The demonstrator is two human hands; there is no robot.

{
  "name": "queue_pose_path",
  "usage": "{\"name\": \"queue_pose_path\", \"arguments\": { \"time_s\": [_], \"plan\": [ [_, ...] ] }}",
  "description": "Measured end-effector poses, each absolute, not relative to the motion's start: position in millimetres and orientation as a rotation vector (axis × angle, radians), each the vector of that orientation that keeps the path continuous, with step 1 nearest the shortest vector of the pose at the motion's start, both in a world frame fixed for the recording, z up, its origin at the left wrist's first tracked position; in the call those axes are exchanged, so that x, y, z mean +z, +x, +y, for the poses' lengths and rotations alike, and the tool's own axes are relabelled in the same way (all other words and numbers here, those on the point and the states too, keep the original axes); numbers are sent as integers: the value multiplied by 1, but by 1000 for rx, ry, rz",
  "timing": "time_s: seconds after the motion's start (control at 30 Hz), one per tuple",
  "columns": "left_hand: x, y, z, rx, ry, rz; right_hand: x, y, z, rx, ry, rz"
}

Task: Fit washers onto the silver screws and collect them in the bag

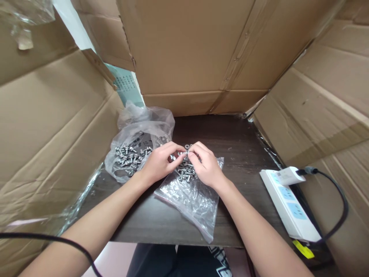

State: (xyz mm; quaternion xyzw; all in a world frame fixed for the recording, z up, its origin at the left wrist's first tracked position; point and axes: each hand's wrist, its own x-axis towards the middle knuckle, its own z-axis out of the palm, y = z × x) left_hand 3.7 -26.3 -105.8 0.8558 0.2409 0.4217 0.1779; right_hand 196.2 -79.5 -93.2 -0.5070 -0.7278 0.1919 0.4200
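A small metal bolt [183, 153] lies crosswise between my two hands, above a pile of bolts. The thumb and fingers of my left hand [163, 159] pinch one end of it. At the other end my right hand [206, 163] closes thumb and fingertips on what looks like a washer on the bolt; the fingers partly hide it. Beneath the hands, loose bolts [187, 173] rest on a flat clear zip bag [193, 207]. A few washers [187, 146] lie just beyond the fingertips.
To the left, an open plastic bag [115, 134] holds many bolts with washers [129, 159]. A white power strip [291, 207] with a plugged-in adapter [290, 176] and black cable stands at the right. Cardboard walls [196, 50] enclose the dark table [245, 150] on three sides.
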Motion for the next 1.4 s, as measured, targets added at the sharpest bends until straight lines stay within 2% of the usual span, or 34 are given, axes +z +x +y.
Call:
{"name": "queue_pose_path", "arguments": {
  "time_s": [1.4],
  "plan": [
    [-104,5,-27,1323,2445,603,-90,196,-80,519,-1262,-1782]
  ]
}}
